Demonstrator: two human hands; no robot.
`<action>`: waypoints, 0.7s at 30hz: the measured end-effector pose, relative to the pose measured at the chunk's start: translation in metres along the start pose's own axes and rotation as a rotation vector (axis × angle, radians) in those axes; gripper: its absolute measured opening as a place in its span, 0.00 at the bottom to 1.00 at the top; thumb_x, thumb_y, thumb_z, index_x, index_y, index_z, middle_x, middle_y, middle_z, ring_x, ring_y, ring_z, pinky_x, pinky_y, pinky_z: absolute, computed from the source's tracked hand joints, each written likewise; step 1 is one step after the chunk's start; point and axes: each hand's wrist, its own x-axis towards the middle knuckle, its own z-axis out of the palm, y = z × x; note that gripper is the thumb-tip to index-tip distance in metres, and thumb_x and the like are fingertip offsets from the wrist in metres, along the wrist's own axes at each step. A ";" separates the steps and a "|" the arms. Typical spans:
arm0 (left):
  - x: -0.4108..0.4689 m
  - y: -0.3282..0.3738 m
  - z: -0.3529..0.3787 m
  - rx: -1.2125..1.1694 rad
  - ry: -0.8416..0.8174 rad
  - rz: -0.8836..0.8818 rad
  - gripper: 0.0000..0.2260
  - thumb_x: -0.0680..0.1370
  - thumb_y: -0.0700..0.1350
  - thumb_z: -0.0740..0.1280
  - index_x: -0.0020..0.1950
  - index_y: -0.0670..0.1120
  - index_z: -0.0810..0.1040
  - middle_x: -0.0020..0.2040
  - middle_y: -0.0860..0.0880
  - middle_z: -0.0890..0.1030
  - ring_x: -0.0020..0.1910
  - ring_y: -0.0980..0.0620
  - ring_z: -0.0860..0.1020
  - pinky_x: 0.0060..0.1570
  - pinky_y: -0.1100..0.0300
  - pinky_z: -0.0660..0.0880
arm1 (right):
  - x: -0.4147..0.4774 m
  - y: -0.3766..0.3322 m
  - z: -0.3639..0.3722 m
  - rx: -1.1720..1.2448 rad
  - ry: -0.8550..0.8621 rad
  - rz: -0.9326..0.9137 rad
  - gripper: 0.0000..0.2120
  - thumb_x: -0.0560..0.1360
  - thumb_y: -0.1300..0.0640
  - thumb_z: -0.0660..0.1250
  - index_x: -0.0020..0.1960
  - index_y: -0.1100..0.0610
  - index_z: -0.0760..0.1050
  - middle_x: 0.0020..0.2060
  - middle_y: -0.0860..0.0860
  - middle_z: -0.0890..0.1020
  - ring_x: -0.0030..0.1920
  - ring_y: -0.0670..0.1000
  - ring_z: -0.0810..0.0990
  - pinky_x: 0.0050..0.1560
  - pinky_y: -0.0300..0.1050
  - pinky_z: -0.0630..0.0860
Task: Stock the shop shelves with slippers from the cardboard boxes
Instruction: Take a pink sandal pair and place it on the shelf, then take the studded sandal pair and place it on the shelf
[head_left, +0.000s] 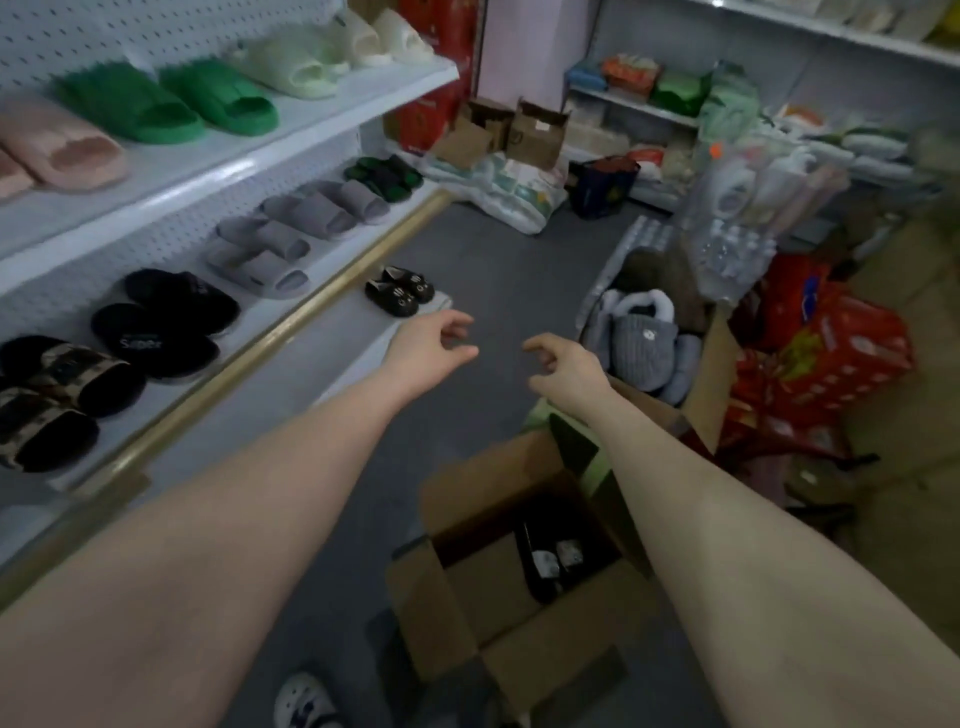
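Your left hand (431, 348) and right hand (563, 369) hover empty, both loosely curled; dark slippers (545, 564) sit in the cardboard box (467, 587) at six o'clock, so dip in and lift them together as a pair

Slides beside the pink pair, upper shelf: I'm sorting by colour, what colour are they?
The slides are bright green, best in head view.

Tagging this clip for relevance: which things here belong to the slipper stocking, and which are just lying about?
Job:
- near box with dark slippers
- far box with grey slippers
- shelves, cat slippers
- left hand, right hand, both empty

Lying about:
- bottled water
- red packs
- blue bag
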 end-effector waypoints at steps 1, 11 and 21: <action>-0.001 0.004 0.018 0.009 -0.019 -0.007 0.18 0.73 0.45 0.74 0.63 0.47 0.78 0.54 0.49 0.82 0.50 0.52 0.79 0.58 0.57 0.75 | -0.005 0.018 -0.005 0.004 -0.012 0.009 0.21 0.74 0.60 0.68 0.66 0.49 0.74 0.56 0.51 0.76 0.56 0.52 0.77 0.55 0.49 0.76; -0.016 0.014 0.162 0.044 -0.124 -0.114 0.18 0.76 0.50 0.71 0.65 0.52 0.77 0.57 0.54 0.81 0.54 0.58 0.77 0.59 0.61 0.72 | -0.030 0.164 0.006 0.061 -0.131 0.157 0.22 0.72 0.61 0.71 0.64 0.48 0.77 0.52 0.49 0.78 0.54 0.50 0.77 0.52 0.42 0.73; -0.007 -0.060 0.261 0.036 -0.288 -0.308 0.19 0.77 0.49 0.69 0.68 0.50 0.74 0.62 0.52 0.79 0.60 0.54 0.77 0.60 0.59 0.72 | -0.025 0.267 0.093 0.115 -0.198 0.402 0.21 0.74 0.67 0.65 0.63 0.50 0.78 0.54 0.49 0.80 0.54 0.50 0.78 0.50 0.38 0.73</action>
